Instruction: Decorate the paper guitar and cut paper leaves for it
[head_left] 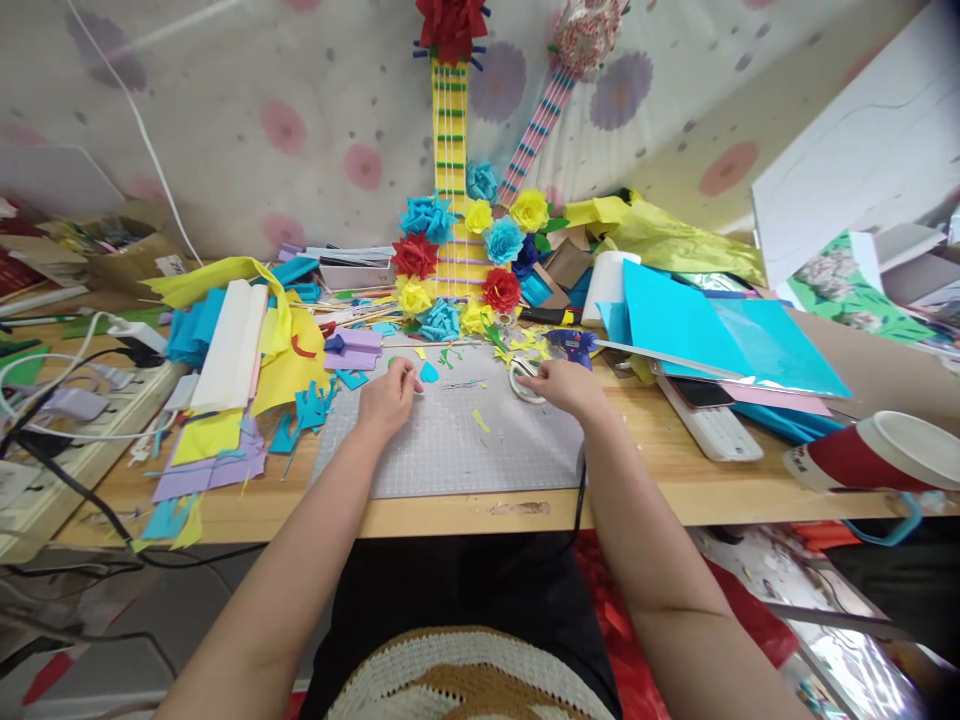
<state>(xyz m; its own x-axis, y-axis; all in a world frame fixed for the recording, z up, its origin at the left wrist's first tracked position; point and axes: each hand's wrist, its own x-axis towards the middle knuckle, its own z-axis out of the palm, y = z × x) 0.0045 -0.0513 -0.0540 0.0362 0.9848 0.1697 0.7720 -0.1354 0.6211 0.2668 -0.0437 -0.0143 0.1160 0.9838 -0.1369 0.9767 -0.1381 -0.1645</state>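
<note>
My right hand (568, 385) has its fingers closed on the white-handled scissors (526, 384), at the right part of the grey cutting mat (465, 455). My left hand (390, 398) is over the mat's left part with its fingers curled together; whatever they hold, if anything, is hidden. Just right of those fingertips lies a small blue paper piece (429, 372). A yellow paper scrap (481, 421) lies on the mat between my hands. Behind the right hand rests a blue glue gun (574, 345).
A yellow guitar-shaped craft (451, 180) with paper flowers stands at the back. Coloured crepe paper (281, 360) and a power strip (90, 430) lie left. Blue paper sheets (720, 325), a white keyboard-like object (712, 425) and a red-and-white cup (874, 450) are right.
</note>
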